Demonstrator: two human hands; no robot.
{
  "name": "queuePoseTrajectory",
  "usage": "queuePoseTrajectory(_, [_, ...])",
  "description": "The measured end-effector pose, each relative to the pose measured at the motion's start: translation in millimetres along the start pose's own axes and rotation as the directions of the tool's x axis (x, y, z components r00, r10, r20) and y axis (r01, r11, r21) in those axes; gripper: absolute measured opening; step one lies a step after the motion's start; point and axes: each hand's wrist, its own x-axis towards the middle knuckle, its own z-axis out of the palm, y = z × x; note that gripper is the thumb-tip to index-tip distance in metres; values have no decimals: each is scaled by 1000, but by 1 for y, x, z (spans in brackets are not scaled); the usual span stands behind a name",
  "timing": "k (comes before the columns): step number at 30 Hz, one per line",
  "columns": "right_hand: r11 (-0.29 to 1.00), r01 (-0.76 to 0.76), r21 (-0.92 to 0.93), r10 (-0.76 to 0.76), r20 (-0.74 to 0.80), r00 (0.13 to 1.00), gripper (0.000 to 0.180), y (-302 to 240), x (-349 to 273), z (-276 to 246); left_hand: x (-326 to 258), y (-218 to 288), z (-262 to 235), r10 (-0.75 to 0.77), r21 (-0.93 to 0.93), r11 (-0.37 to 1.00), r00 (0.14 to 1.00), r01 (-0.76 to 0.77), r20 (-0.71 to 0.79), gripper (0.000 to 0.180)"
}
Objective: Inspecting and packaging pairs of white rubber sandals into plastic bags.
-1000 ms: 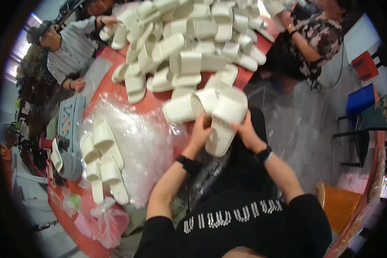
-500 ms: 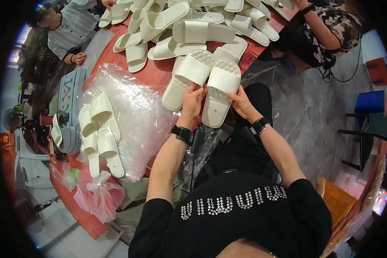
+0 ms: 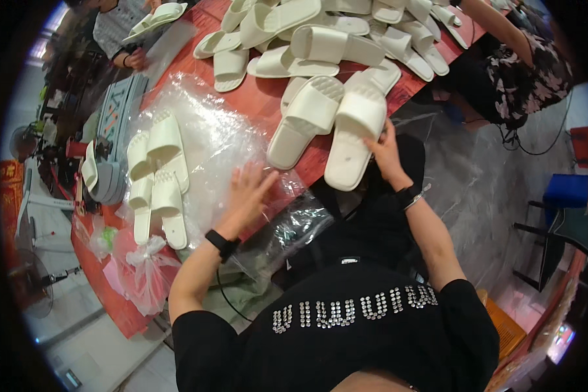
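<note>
Right hand (image 3: 387,151) gripping the edge of a white moulded foam slide sandal (image 3: 354,134), laid sole-down beside its twin (image 3: 305,119) at the near edge of the red table (image 3: 258,98). Left hand (image 3: 249,194) spread flat, fingers released, on crinkled clear plastic bags (image 3: 215,140). More white sandals (image 3: 157,173) bagged further left.

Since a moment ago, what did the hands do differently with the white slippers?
The left hand let go of the pair of white slippers and moved left, down onto the clear plastic bags, fingers spread. The right hand kept its grip on the right slipper. The pair now rests on the red table. The slipper pile at the back and the slippers lying on the plastic stayed put.
</note>
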Motion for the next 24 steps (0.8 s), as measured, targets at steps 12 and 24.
queuePoseTrajectory(12, [455,197,-869,-493,-62,868,63,-21,16,9,3,-97,19,-61,-186,980,997,69,47,70])
queuePoseTrajectory(24, [56,427,-903,-490,348,799,40,-47,24,26,57,-53,31,-256,-436,897,890,73,-378,38])
